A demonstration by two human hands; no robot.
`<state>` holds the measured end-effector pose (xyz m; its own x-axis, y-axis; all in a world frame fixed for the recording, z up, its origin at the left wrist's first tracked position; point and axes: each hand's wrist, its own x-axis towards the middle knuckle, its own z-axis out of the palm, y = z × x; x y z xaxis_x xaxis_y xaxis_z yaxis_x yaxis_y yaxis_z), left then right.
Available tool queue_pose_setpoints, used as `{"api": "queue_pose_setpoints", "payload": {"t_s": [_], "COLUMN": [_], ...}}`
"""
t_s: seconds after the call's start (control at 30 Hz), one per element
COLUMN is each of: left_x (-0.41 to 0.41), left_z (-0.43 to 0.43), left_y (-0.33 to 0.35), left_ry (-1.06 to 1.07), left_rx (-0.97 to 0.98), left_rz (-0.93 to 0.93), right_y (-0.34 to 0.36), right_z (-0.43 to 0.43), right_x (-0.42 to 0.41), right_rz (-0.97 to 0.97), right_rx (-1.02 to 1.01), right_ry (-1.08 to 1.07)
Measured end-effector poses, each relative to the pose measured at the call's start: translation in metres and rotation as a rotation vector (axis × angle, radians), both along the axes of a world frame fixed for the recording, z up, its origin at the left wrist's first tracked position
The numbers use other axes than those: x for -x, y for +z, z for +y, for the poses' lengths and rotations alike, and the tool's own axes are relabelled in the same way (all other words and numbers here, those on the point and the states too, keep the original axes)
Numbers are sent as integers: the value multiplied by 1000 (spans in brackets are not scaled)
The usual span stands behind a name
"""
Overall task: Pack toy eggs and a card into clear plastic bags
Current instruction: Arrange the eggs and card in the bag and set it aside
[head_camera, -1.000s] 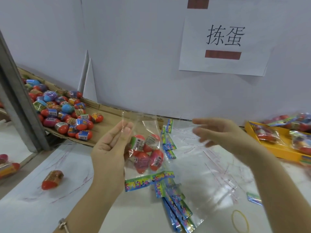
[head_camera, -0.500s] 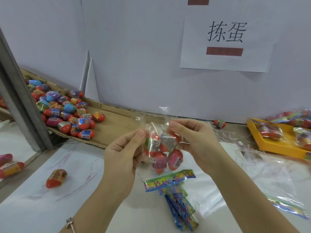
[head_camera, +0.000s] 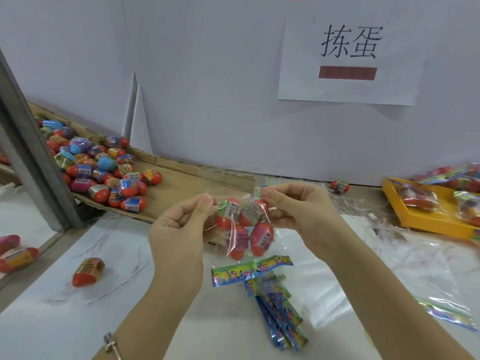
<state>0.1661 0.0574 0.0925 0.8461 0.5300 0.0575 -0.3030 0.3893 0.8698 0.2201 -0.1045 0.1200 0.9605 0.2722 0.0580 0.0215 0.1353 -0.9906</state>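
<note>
Clear bag (head_camera: 244, 229) of eggs (head_camera: 261, 239) hangs over the surface (head_camera: 104, 307) — left hand (head_camera: 179, 229) and right hand (head_camera: 298, 211) each with grip pinched on a top corner. One card (head_camera: 252, 271) lies flat just below the bag, long axis crosswise, about midway between the hands.

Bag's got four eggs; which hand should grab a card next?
Right, probably. Both the left hand and right hand pinch the bag top, but the cards lie just below, more toward the right side.

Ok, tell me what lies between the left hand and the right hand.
In the head view, a clear bag holding four toy eggs hangs between the left hand and right hand. Each hand pinches an upper corner of it.
</note>
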Motion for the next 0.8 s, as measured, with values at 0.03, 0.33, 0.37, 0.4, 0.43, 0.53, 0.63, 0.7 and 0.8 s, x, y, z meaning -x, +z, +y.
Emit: {"api": "queue_pose_setpoints", "payload": {"t_s": [0.03,0.33,0.37,0.4,0.43,0.53,0.63,0.7,0.8], "left_x": [0,-2,-2,-2,-2,-2,-1,-1,-2], "left_z": [0,7,8,8,8,8,5,6,10], "left_y": [0,-2,-2,-1,-1,1,2,3,2], "left_ry": [-1,-209,-200,-191,-184,-169,-206,-235,-291], "left_rx": [-5,35,40,39,36,55,53,32,-37], "left_rz": [1,-16,-14,-10,-6,3,-24,-47,-88], "right_y": [-1,-4,-4,-3,-3,-3,-3,-3,-3], "right_z": [0,2,2,2,0,-6,-13,-16,-17], "right_x": [-1,1,1,0,0,-3,-6,-8,-10], "right_rz": [3,22,25,30,35,52,40,21,-9], "right_rx": [-4,-21,-18,-15,-13,-37,-67,-79,-93], "right_ry": [-7,55,62,68,76,117,153,177,208]}}
